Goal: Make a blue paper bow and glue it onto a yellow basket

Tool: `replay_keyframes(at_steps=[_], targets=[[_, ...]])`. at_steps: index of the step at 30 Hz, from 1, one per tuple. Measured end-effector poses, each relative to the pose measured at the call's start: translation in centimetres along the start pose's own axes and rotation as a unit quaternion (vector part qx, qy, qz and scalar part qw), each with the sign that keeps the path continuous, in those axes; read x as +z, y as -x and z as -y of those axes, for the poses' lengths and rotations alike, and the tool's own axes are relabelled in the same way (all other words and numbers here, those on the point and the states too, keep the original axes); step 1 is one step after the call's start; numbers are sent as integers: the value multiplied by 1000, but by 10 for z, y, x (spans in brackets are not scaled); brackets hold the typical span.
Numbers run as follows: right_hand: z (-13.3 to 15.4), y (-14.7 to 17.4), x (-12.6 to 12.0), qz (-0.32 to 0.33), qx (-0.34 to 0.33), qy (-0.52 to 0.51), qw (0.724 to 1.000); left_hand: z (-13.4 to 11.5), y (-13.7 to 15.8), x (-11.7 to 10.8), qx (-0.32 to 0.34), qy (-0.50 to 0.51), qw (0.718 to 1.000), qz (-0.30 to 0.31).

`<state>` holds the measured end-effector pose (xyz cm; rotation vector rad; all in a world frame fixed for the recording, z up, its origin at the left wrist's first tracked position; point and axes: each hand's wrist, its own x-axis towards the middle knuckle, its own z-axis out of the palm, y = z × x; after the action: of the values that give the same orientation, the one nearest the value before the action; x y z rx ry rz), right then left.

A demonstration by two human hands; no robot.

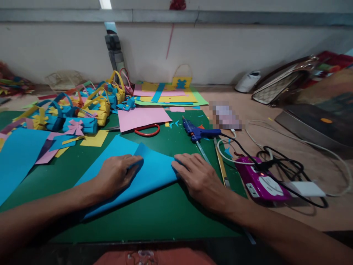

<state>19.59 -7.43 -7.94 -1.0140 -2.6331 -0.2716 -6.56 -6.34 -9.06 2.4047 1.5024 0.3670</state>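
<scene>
A sheet of blue paper [154, 173], folded over on itself at a slant, lies on the green cutting mat [154, 224] in front of me. My left hand [120, 169] is closed on the paper's upper layer, near its raised corner. At the sheet's right-hand corner, my right hand [195, 175] grips the folded edge with curled fingers. Just beyond the paper are red-handled scissors [147, 130], partly under a pink sheet [143, 117]. A blue glue gun [197, 130] with a clear stick rests past my right hand.
Small paper baskets [79, 126] crowd the left back. Another blue sheet [20, 158] lies at the left. On the right are a purple power strip [261, 180], tangled cables, a blurred phone [227, 116] and a yellow cutter [220, 162]. Coloured sheets [168, 96] are stacked at the back.
</scene>
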Motion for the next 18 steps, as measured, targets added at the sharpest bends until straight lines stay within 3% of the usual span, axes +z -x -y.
replay_keyframes(at_steps=[6, 13, 18], targets=[[11, 4, -3, 35, -69, -50, 996, 0, 1, -1, -1, 5, 1000, 8], [22, 11, -4, 93, -83, -84, 989, 2, 1, -2, -20, 24, 999, 9], [24, 15, -1, 126, -51, -97, 986, 4, -1, -2, -17, 63, 998, -16]])
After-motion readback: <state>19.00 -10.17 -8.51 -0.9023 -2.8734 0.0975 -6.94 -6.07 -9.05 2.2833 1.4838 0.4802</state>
